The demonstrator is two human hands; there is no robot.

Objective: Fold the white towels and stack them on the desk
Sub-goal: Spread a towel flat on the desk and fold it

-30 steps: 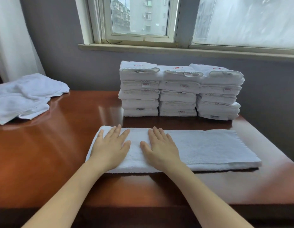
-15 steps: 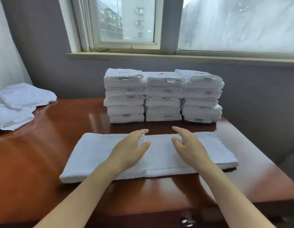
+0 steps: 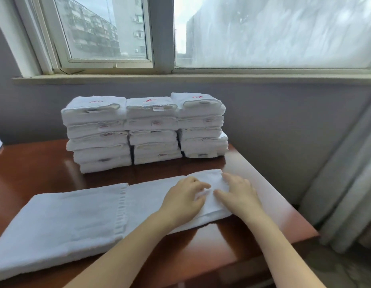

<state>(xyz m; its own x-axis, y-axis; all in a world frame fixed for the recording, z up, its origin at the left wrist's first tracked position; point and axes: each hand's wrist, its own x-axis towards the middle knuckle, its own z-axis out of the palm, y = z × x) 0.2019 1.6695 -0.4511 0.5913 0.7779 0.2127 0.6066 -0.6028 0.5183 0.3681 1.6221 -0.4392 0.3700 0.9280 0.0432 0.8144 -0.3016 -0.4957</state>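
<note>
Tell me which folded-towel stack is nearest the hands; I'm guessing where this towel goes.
The right-hand stack: the left hand and right hand rest on the towel directly before it; the others stand further left.

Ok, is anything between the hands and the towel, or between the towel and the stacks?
No. The left hand and right hand both touch the towel at its right end, with nothing between. From there to the stacks lies only a bare strip of desk, and nothing sits on the stack tops.
</note>
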